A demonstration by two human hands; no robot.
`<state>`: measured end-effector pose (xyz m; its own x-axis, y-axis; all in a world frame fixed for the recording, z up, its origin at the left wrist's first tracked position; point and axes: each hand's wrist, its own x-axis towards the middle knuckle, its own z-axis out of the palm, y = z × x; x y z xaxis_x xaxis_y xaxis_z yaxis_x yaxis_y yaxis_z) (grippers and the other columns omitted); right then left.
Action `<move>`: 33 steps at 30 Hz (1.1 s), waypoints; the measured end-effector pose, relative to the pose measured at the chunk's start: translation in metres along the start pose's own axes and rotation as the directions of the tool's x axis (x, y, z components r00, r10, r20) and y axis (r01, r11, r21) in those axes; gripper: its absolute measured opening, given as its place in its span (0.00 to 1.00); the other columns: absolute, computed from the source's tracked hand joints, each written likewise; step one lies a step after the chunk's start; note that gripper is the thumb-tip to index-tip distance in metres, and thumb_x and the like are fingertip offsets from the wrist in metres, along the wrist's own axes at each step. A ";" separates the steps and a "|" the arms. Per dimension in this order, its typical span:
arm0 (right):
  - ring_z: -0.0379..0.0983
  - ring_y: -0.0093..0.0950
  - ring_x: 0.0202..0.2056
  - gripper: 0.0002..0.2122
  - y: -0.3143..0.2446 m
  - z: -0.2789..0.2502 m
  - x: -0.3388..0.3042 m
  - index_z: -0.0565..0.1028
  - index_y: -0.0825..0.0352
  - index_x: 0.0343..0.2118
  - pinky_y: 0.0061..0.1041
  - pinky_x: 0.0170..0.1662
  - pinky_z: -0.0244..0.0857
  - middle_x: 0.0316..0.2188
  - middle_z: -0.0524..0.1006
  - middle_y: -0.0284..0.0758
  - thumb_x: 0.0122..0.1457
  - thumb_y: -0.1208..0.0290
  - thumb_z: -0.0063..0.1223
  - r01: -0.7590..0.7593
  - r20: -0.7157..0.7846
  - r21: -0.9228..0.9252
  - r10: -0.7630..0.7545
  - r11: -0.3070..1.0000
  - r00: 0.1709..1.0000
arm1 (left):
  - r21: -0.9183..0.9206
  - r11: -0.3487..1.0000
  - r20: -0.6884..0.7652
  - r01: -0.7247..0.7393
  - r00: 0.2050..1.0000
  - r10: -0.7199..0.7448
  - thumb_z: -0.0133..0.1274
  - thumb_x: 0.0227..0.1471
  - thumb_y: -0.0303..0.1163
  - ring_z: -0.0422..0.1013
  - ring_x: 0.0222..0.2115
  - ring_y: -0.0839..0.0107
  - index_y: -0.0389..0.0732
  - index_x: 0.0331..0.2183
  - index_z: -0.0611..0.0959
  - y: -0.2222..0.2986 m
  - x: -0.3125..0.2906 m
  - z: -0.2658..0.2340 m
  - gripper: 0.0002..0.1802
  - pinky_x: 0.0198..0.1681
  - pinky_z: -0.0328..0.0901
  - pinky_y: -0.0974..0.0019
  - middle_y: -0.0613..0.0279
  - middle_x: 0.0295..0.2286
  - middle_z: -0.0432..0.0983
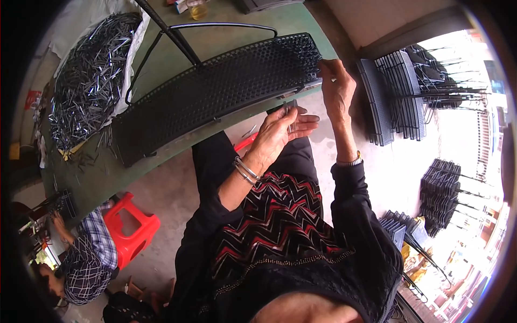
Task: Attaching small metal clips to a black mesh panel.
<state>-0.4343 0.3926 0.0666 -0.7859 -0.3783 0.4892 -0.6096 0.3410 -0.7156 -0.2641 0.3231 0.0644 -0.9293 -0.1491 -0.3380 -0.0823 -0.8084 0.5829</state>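
Observation:
A long black perforated metal panel (215, 89) lies slantwise along the front of the green table (308, 21), with black rods rising from its far side. At the panel's right end my right hand (338, 89) is closed, fingertips pinched together by the corner; whatever they hold is hidden. Just below the panel's front edge, my left hand (283, 126) is turned partly palm up. Its thumb presses a few small dark metal strips (292, 104) against the fingers, while the outer fingers stretch to the right.
A white sack (132, 64) heaped with shiny dark metal strips (94, 75) covers the table's left. Stacked black panels (401, 97) with rods stand at right, more stacks (440, 196) behind. A red stool (131, 229) and a person in checks (89, 269) are at lower left.

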 end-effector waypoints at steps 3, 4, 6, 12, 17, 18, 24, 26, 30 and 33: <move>0.74 0.29 0.24 0.04 0.000 0.001 -0.004 0.78 0.63 0.31 0.26 0.29 0.65 0.24 0.76 0.35 0.54 0.70 0.57 0.042 0.020 -0.136 -0.039 0.990 0.999 | 0.008 1.000 0.002 -0.001 1.000 0.001 0.42 0.62 0.39 0.74 0.43 0.59 0.37 0.41 0.73 0.001 -0.001 0.001 0.15 0.47 0.67 0.60 0.46 0.41 0.76; 0.73 0.26 0.25 0.05 -0.004 0.001 -0.004 0.79 0.62 0.31 0.24 0.31 0.65 0.27 0.76 0.33 0.54 0.69 0.58 0.079 0.022 -0.204 -0.076 0.976 0.997 | 0.015 1.000 -0.002 0.000 1.000 0.000 0.42 0.62 0.39 0.74 0.43 0.59 0.37 0.41 0.73 0.000 -0.001 0.000 0.15 0.48 0.67 0.60 0.46 0.41 0.76; 0.72 0.27 0.26 0.05 -0.007 -0.001 -0.003 0.80 0.61 0.31 0.25 0.31 0.65 0.27 0.74 0.33 0.54 0.68 0.58 0.072 0.033 -0.225 -0.066 0.972 0.997 | 0.022 1.000 -0.005 0.001 1.000 -0.001 0.42 0.62 0.39 0.73 0.43 0.59 0.37 0.41 0.73 0.000 0.001 -0.001 0.15 0.48 0.67 0.59 0.46 0.42 0.75; 0.72 0.27 0.28 0.06 -0.005 -0.005 0.000 0.80 0.58 0.32 0.26 0.32 0.65 0.28 0.72 0.32 0.54 0.65 0.57 0.086 0.088 -0.303 -0.062 0.949 0.994 | -0.060 0.998 -0.024 0.008 1.000 -0.009 0.42 0.61 0.38 0.72 0.46 0.56 0.39 0.36 0.74 0.000 0.004 -0.001 0.12 0.50 0.64 0.58 0.44 0.45 0.74; 0.72 0.28 0.29 0.06 0.002 -0.005 -0.001 0.80 0.58 0.33 0.25 0.33 0.65 0.29 0.73 0.32 0.54 0.65 0.58 0.203 0.140 -0.307 -0.167 0.930 0.976 | -0.107 0.994 -0.022 0.033 0.999 -0.035 0.41 0.61 0.36 0.71 0.47 0.53 0.40 0.34 0.73 0.003 0.007 -0.001 0.10 0.51 0.64 0.57 0.43 0.46 0.73; 0.72 0.29 0.29 0.06 -0.001 -0.006 -0.004 0.81 0.57 0.33 0.25 0.33 0.65 0.29 0.73 0.31 0.54 0.66 0.58 0.175 0.123 -0.276 -0.146 0.945 0.982 | -0.107 0.994 -0.025 0.028 0.999 -0.031 0.41 0.61 0.36 0.71 0.47 0.53 0.40 0.34 0.73 0.004 0.007 -0.001 0.10 0.51 0.64 0.57 0.43 0.46 0.73; 0.73 0.29 0.38 0.12 -0.030 -0.040 -0.028 0.79 0.62 0.40 0.25 0.40 0.66 0.37 0.75 0.35 0.52 0.81 0.55 0.131 0.313 0.110 -0.159 0.985 0.936 | -0.157 0.987 -0.006 0.041 0.999 -0.043 0.39 0.62 0.36 0.69 0.49 0.55 0.36 0.43 0.73 0.007 0.011 -0.006 0.15 0.55 0.63 0.55 0.47 0.48 0.71; 0.71 0.32 0.42 0.14 -0.048 -0.050 -0.041 0.79 0.61 0.39 0.29 0.45 0.64 0.39 0.75 0.34 0.47 0.81 0.57 0.247 0.405 0.094 -0.264 0.964 0.876 | -0.183 0.981 -0.085 0.067 0.993 -0.084 0.39 0.62 0.36 0.71 0.45 0.60 0.38 0.43 0.74 0.008 0.013 -0.009 0.15 0.54 0.64 0.56 0.52 0.44 0.74; 0.70 0.33 0.43 0.14 -0.054 -0.055 -0.053 0.79 0.61 0.37 0.32 0.48 0.62 0.39 0.76 0.31 0.44 0.78 0.59 0.338 0.436 0.035 -0.318 0.941 0.842 | -0.195 0.974 -0.007 0.118 0.993 -0.121 0.39 0.62 0.37 0.72 0.43 0.64 0.38 0.43 0.74 0.002 0.019 -0.017 0.15 0.52 0.65 0.57 0.55 0.41 0.75; 0.73 0.31 0.39 0.10 -0.045 -0.049 -0.055 0.78 0.65 0.35 0.29 0.45 0.65 0.35 0.78 0.31 0.47 0.79 0.57 0.377 0.369 0.028 -0.360 0.926 0.857 | -0.213 0.971 0.014 0.105 0.994 -0.104 0.40 0.62 0.38 0.73 0.42 0.64 0.36 0.43 0.75 0.000 0.016 -0.009 0.16 0.50 0.68 0.57 0.55 0.42 0.75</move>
<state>-0.3684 0.4399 0.0965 -0.4156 -0.7645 0.4928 -0.8575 0.1488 -0.4924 -0.2757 0.3157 0.0528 -0.9207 -0.0563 -0.3863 -0.1004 -0.9221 0.3738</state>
